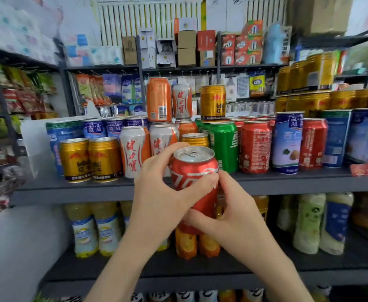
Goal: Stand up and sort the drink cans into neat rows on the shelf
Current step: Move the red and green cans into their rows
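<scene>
My left hand [163, 192] curls round the side of a smooth red aluminium cola can [195, 171]; my right hand [233, 214] grips its base. The can is at frame centre, before the grey metal shelf [74, 189], which holds upright ribbed gold cans [91, 160].

The red can [195, 171] has its lower half buried under the left hand [163, 192] and right hand [228, 210] — logo's only partly readable. The gold can [195, 139] behind it shows just its top. The snack bags [15, 94] far left are pure blur, and the bottom-row cans [191, 297] get chopped by the frame edge.
</scene>
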Demonstrator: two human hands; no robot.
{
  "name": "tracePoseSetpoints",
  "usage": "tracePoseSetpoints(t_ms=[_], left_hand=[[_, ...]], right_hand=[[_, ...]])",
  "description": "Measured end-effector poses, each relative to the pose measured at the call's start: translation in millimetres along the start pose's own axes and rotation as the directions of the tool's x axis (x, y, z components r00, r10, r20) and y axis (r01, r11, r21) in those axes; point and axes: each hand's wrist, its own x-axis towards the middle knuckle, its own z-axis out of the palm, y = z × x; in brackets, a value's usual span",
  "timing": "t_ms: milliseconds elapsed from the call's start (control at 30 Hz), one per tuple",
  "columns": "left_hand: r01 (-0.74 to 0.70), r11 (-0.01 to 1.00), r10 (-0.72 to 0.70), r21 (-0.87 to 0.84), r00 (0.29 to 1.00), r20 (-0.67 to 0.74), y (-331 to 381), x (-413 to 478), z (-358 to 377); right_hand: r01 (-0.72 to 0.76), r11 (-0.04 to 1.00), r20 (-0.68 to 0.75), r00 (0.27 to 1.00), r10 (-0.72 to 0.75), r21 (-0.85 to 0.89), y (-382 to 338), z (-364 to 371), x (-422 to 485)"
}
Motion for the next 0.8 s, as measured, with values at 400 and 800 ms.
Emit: tracePoseSetpoints(t_ms=[400,800], left_hand=[[-0.150,0.986,0.128,0.076,0.963,0.238,13,6,60],[-0.095,0.720,0.197,0.687,0.978,-0.070,50,71,196]], right_hand=[[-0.078,0.994,-0.258,0.964,0.057,-0.070,25,-64,-25],[-0.197,0.978,-0.481,0.851,0.208,0.075,66,-193,-34]])
